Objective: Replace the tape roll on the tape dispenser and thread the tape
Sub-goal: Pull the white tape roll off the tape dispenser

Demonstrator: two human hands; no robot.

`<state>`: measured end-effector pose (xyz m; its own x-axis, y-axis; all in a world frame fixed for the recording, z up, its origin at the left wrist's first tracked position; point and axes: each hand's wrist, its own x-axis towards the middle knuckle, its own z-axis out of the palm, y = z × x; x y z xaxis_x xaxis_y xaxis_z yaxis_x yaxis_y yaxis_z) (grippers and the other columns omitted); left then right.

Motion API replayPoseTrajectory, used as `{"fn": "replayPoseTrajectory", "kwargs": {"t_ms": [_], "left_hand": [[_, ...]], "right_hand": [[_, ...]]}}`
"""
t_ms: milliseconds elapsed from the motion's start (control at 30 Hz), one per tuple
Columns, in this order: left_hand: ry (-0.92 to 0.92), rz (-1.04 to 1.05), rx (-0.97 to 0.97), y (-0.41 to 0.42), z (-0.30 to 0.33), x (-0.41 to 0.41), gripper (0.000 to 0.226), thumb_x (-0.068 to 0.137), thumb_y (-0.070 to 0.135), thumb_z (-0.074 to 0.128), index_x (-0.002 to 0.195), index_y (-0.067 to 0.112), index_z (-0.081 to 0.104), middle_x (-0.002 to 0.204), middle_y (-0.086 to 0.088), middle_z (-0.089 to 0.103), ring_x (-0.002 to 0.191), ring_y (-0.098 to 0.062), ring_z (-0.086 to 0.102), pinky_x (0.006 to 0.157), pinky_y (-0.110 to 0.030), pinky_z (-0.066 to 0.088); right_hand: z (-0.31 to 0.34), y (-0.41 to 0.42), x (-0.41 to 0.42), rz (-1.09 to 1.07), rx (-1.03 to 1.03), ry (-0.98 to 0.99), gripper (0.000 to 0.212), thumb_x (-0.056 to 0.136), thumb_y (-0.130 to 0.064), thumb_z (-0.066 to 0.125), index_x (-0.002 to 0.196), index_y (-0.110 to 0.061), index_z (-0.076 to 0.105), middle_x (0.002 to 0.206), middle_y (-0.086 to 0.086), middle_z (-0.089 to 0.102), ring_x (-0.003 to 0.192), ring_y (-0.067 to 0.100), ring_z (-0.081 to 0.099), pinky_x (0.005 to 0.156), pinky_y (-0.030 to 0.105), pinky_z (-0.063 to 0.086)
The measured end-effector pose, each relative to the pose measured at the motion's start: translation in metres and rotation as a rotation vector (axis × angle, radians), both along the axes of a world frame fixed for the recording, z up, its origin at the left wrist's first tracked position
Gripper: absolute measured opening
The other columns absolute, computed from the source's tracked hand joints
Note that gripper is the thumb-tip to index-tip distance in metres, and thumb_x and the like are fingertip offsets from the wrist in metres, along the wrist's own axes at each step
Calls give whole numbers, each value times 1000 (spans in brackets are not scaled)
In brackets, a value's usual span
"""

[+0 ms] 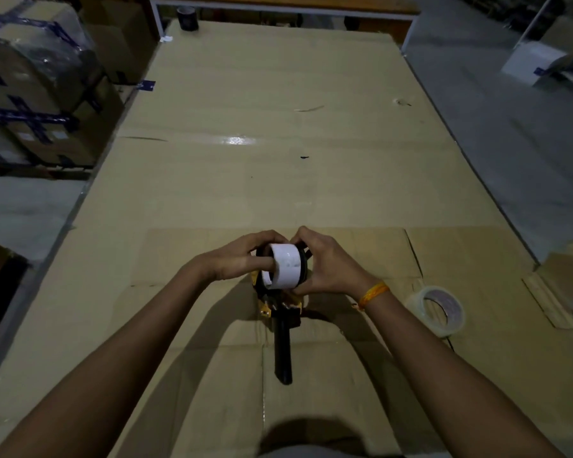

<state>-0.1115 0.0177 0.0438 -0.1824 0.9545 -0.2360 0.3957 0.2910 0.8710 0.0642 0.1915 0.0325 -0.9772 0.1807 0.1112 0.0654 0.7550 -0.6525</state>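
A yellow and black tape dispenser [283, 338] lies on the cardboard-covered table [262, 180], its black handle pointing toward me. A white empty tape core [286, 267] sits at the dispenser's wheel. My left hand [237, 257] grips the core from the left, with a finger poked into its hollow. My right hand [325, 264] wraps around the core and the wheel from the right; an orange band circles that wrist. A fresh roll of clear tape [439, 310] lies flat on the cardboard to the right of my right wrist.
A dark roll [187, 17] stands at the table's far left corner. Wrapped cardboard boxes [30, 87] are stacked to the left of the table. A white box [533, 61] sits on the floor at the far right. A table frame [278, 8] stands beyond the far edge.
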Motion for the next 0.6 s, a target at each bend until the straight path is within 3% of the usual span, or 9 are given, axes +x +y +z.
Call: {"fn": "replayPoseTrajectory", "kwargs": {"t_ms": [67,167,233,333,467,600], "left_hand": [[22,5,-44,1,2,7,62,82,56,70,137,30,59,129,6,65,119,-16,63,98,-38,55],[195,108,-42,6,1,20,71,68,70,86,121,30,61,111,8,70,97,-11,70,80,-33,61],[260,158,11,9,-5,25,68,65,63,92,114,27,61,104,8,71,88,-9,70,70,-29,58],[215,181,51,6,-11,24,63,66,52,96,112,26,60,103,8,69,85,-9,68,66,-23,51],[152,132,59,-4,-14,19,65,62,49,96,112,26,61,107,2,69,92,-20,71,72,-36,59],[152,96,51,-7,-10,15,63,62,43,96,111,26,60,106,2,69,91,-21,70,74,-38,58]], "right_hand": [[0,0,-2,7,58,-31,68,55,-35,96,103,-22,50,101,-5,60,87,18,60,70,44,57],[-2,-2,-5,24,73,-39,63,57,-36,93,101,-23,50,97,-6,60,84,18,61,70,47,56],[-1,-4,-4,35,42,-36,64,56,-34,95,104,-21,54,99,-5,62,87,17,63,73,46,57],[2,0,-2,30,-50,-37,66,57,-25,99,110,-18,61,107,-7,67,99,13,67,84,41,59],[6,1,-4,73,-88,-74,66,59,-27,102,111,-20,61,110,-10,68,104,10,69,89,38,59],[6,1,-6,94,-102,-84,65,59,-25,102,108,-19,60,107,-9,67,101,11,69,90,39,61]]}}
